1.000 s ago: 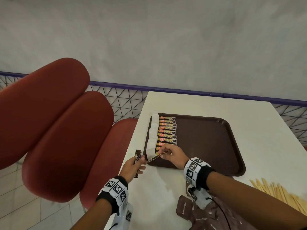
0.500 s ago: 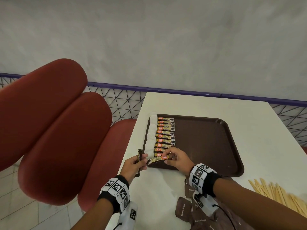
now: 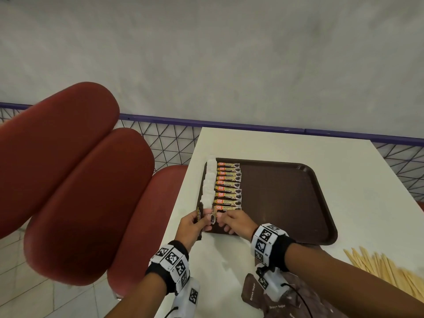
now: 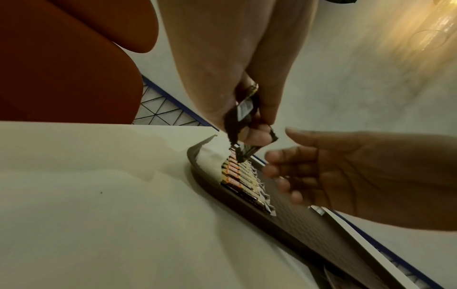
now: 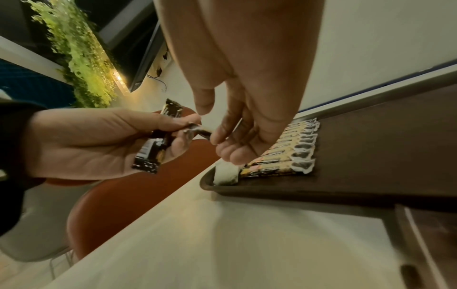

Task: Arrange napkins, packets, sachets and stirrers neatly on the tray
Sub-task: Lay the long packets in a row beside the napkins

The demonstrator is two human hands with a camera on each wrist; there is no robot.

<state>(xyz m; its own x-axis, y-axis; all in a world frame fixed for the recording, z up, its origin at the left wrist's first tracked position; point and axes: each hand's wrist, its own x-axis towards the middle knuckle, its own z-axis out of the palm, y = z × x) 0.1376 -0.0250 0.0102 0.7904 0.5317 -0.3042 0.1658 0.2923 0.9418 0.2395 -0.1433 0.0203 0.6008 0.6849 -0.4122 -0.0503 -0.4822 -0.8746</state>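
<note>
The left hand (image 3: 191,223) grasps spare sachets (image 5: 154,148) just left of the tray (image 3: 321,203); the right hand (image 3: 236,222) pinches one from them, beside the sachet row (image 3: 228,187). Judged next: lay it squarely at the row's near end.

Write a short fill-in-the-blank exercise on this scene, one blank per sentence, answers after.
1. The coffee sachets lie in a column on the brown ____.
2. The left hand holds dark ____.
3. The wooden stirrers lie on the ____, off the tray.
4. The white napkins line the tray's ____ edge.

Answers: tray; sachets; table; left
</note>
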